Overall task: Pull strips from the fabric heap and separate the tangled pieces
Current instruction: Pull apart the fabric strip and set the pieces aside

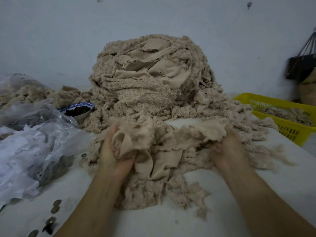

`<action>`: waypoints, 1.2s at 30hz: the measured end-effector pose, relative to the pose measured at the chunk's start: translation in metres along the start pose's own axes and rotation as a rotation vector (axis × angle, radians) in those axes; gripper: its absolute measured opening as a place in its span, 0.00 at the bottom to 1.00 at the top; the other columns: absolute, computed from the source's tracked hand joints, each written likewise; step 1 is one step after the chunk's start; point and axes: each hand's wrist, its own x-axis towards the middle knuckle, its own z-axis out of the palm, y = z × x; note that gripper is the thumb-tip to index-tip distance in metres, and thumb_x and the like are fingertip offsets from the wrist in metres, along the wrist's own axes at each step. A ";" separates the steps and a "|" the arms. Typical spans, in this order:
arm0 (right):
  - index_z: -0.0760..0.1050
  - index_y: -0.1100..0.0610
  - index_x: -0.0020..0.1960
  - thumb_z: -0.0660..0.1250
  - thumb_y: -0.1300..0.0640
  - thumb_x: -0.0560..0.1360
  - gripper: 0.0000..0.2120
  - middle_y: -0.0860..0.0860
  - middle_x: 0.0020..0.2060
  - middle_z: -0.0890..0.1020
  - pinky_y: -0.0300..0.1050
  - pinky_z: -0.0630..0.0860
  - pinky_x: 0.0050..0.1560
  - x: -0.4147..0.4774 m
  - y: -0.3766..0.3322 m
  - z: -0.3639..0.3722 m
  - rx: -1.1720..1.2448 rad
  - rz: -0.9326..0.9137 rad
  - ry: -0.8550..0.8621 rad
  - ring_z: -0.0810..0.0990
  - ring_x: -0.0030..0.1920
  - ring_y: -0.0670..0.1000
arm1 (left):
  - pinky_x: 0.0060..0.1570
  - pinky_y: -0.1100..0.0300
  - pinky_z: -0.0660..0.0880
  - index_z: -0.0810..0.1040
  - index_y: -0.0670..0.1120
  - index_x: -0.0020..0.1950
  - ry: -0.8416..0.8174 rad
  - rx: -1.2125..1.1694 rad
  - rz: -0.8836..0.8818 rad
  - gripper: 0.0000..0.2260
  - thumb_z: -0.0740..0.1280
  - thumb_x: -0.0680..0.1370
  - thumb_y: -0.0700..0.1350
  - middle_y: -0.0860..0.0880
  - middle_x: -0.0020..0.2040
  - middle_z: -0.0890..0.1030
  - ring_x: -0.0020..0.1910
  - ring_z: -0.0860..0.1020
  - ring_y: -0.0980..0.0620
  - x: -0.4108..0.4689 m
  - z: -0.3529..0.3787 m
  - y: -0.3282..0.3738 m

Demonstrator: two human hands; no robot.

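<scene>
Strips [136, 139] gripped by both hands' curled fingers [118, 151].

Yellow basket [289, 130] at right; blue-rimmed bowl [82, 116] beside crumpled plastic bags [25, 151] at left; black bag [301, 65] against the wall [51, 40].

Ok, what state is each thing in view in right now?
Tall heap of beige fleecy fabric strips: piled, tangled.
Left hand: grips a bunched strip.
Right hand: grips a flat strip.
Yellow plastic basket: holds loose strips.
Blue-and-white bowl: holds dark pieces.
Clear plastic bags: crumpled, lying left.
</scene>
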 end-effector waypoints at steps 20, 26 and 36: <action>0.84 0.43 0.46 0.67 0.32 0.66 0.19 0.49 0.41 0.86 0.44 0.80 0.37 -0.041 0.030 0.019 -0.618 -0.082 -0.547 0.85 0.40 0.49 | 0.33 0.72 0.70 0.80 0.53 0.51 -0.311 1.386 0.470 0.12 0.64 0.80 0.59 0.59 0.35 0.79 0.34 0.76 0.64 -0.015 0.010 -0.052; 0.81 0.50 0.38 0.62 0.39 0.78 0.19 0.58 0.39 0.83 0.54 0.78 0.44 -0.036 0.029 0.022 -0.643 -0.237 -0.305 0.82 0.40 0.55 | 0.28 0.68 0.63 0.68 0.53 0.34 -0.261 1.614 0.654 0.17 0.62 0.82 0.55 0.60 0.29 0.73 0.28 0.71 0.60 -0.009 0.005 -0.049; 0.69 0.48 0.32 0.59 0.42 0.82 0.21 0.44 0.27 0.69 0.41 0.67 0.34 -0.030 0.030 0.018 -0.717 -0.282 -0.249 0.67 0.28 0.42 | 0.24 0.66 0.68 0.78 0.48 0.40 0.053 1.083 0.497 0.18 0.60 0.83 0.57 0.49 0.23 0.74 0.22 0.71 0.55 -0.004 0.002 -0.031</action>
